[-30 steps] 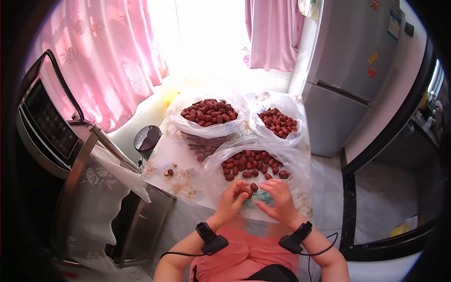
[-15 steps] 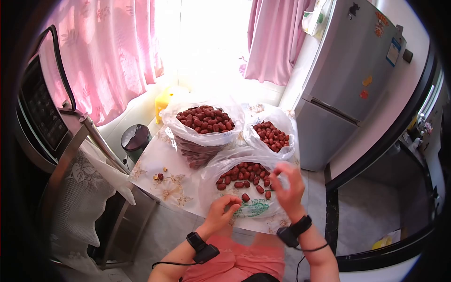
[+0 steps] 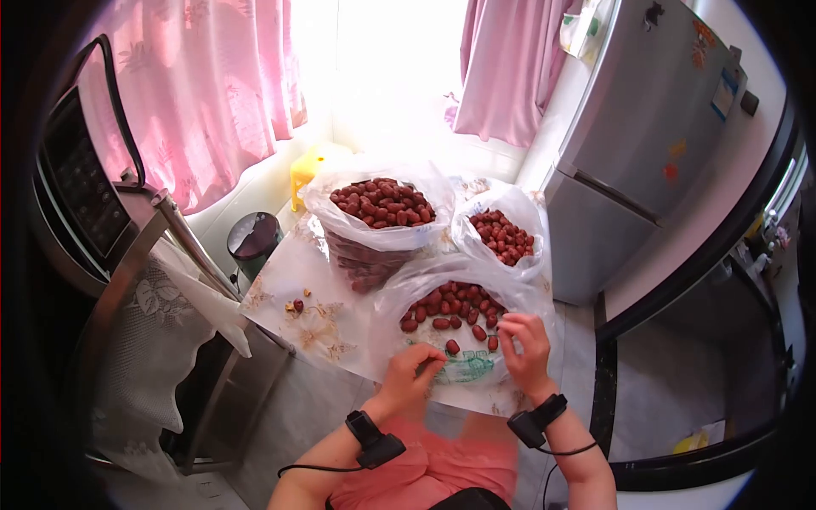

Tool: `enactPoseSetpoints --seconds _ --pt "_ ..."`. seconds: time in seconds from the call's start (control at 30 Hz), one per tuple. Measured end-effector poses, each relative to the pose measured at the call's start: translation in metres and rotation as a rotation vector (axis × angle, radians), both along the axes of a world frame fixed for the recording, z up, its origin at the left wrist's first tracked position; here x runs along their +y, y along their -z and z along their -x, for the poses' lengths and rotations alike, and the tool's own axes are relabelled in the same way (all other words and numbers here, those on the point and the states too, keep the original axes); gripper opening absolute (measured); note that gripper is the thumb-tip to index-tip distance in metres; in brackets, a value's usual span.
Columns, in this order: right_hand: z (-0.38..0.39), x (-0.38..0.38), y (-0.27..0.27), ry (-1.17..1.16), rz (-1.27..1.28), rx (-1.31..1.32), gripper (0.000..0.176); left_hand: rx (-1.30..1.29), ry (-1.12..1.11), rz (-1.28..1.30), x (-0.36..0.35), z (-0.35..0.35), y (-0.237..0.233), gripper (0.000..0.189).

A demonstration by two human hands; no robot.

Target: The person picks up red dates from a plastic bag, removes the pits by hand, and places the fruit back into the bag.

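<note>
Head camera, looking down: the left hand [image 3: 414, 367] is curled up, thumb and fingertips bunched together at the near edge of the open plastic bag [image 3: 389, 299]. Can't honestly tell if there's a date pinched in there. The right hand [image 3: 525, 344] has its fingers bent, with the tips down among the red dates [image 3: 450, 306] on the bag's right side. Same deal, can't make out whether it's got one. One loose date [image 3: 452, 347] lies on the plastic between the two hands. Behind that bag are two more: a big full bag [image 3: 323, 202] on the left and a smaller bag [image 3: 466, 231] to its right. All three are on a floral table [image 3: 280, 289]. The grey fridge [image 3: 646, 144] is just off to the right.
</note>
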State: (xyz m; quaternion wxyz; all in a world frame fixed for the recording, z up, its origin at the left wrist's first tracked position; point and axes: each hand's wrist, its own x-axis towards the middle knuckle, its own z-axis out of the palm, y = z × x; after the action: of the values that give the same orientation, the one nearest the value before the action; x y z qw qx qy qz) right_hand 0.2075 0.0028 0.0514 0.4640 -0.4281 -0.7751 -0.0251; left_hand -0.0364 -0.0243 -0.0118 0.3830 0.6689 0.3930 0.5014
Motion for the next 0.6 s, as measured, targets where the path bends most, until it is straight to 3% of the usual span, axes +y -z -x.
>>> enactPoseSetpoints --seconds 0.4,0.5,0.57,0.6 --pt "0.005 -0.013 0.037 0.003 0.096 0.045 0.019 0.014 -0.107 0.001 0.007 -0.01 -0.028 0.013" --pt "0.004 -0.012 0.037 0.014 0.111 0.018 0.019 0.109 -0.127 -0.073 0.016 -0.022 -0.038 0.021" --pt "0.004 -0.012 0.038 0.019 0.12 0.026 0.019 0.411 -0.222 -0.222 0.02 -0.029 -0.035 0.03" --pt "0.004 -0.011 0.038 0.021 0.128 0.031 0.019 0.411 -0.22 -0.222 0.021 -0.028 -0.029 0.03"
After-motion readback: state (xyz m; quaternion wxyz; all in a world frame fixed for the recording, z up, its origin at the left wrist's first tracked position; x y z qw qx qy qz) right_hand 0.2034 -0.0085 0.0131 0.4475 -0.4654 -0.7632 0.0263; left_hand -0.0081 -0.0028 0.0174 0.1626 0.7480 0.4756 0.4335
